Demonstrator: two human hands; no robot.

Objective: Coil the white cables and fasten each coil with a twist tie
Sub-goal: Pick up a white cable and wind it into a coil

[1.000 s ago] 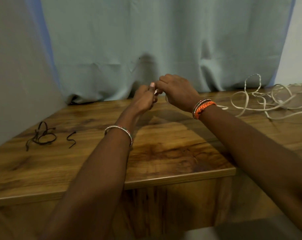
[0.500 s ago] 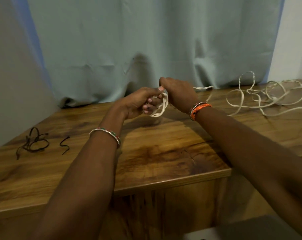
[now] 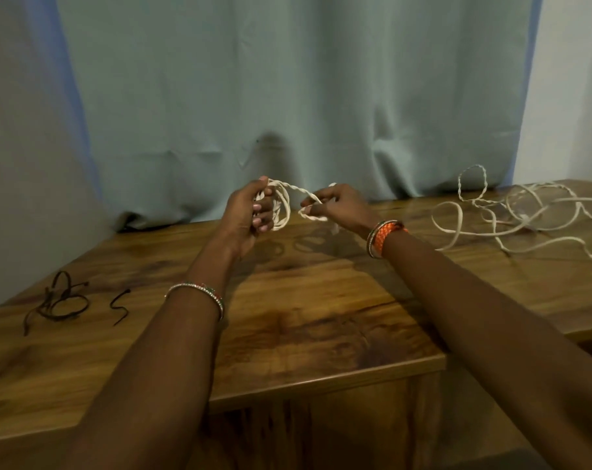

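A small coil of white cable (image 3: 281, 206) was held above the wooden surface (image 3: 321, 300) by the left hand (image 3: 245, 212), whose fingers were curled round its loops. A twisted strand ran from the coil to the right hand (image 3: 338, 206), where it was pinched between thumb and fingers. More loose white cable (image 3: 511, 215) lay tangled on the surface to the right. Dark twist ties (image 3: 60, 301) lay well apart on the left, one bent tie (image 3: 120, 305) just beside them.
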